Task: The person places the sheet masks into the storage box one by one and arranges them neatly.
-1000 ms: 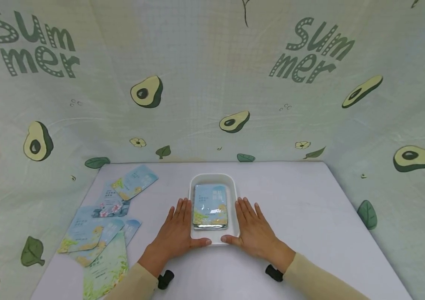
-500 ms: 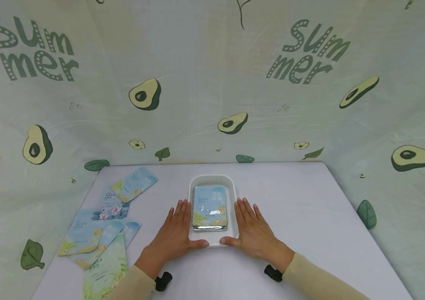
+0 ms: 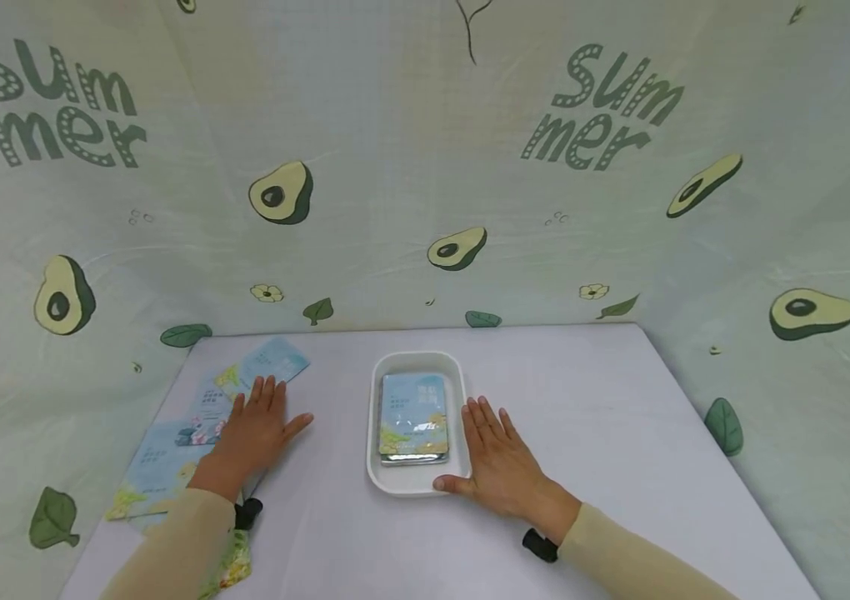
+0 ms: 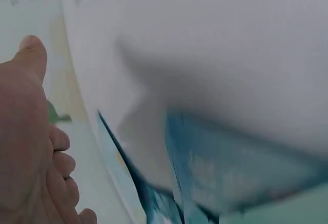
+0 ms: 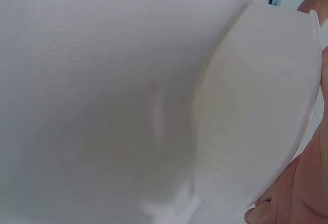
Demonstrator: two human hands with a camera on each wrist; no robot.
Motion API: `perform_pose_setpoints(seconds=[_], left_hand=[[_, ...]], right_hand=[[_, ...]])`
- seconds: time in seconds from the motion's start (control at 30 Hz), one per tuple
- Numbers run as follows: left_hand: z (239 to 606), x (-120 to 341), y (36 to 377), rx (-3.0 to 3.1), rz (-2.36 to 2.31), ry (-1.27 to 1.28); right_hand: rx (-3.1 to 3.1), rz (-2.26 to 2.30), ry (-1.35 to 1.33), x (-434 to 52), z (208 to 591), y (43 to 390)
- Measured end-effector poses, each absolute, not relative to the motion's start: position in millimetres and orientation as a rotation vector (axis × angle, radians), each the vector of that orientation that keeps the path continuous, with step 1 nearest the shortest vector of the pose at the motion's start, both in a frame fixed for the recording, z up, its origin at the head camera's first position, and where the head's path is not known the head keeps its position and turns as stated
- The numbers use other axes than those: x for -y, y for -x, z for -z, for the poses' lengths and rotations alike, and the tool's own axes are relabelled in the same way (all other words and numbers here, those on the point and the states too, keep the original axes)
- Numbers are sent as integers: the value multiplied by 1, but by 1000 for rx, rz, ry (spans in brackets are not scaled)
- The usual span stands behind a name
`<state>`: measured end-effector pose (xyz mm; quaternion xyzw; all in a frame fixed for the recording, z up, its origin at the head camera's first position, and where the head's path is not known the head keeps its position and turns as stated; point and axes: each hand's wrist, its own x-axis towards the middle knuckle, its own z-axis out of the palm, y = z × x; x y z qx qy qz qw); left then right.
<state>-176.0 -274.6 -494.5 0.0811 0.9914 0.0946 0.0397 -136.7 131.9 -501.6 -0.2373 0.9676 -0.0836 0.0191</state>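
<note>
A white tray (image 3: 417, 482) stands mid-table in the head view, with a stack of light blue printed sachets (image 3: 413, 412) inside it. My right hand (image 3: 503, 462) rests along the tray's right side, fingers straight, its thumb at the near right corner. In the right wrist view the tray's wall (image 5: 256, 101) fills the space beside that hand (image 5: 302, 183). Over on the left, my left hand (image 3: 256, 429) is above spread-out flat sachets (image 3: 162, 467), fingers extended and thumb apart. The left wrist view shows blurred sachet edges (image 4: 236, 162) below this hand (image 4: 25, 147); contact with them cannot be told.
A blue sachet (image 3: 275, 358) lies at the back of the left pile, and a green-patterned one (image 3: 237, 562) is partly under the left sleeve. The white table (image 3: 582, 392) meets a printed cloth backdrop (image 3: 365, 208) behind and at both sides.
My left hand has left the tray's left side and moved left over the loose sachets. The right hand stays at the tray. The head view has shifted slightly.
</note>
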Motion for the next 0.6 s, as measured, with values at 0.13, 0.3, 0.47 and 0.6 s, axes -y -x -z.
perform_pose_setpoints(seconds=[0.13, 0.3, 0.47, 0.6], left_hand=[[498, 301, 186, -2977, -267, -133], [509, 319, 191, -2906, -246, -38], [516, 309, 192, -2895, -255, -88], [519, 280, 190, -2917, -248, -193]], right_hand=[[-3000, 285, 738, -129, 503, 136], [-2997, 287, 756, -127, 504, 136], [-2994, 263, 751, -128, 502, 136], [-2996, 243, 721, -131, 501, 136]])
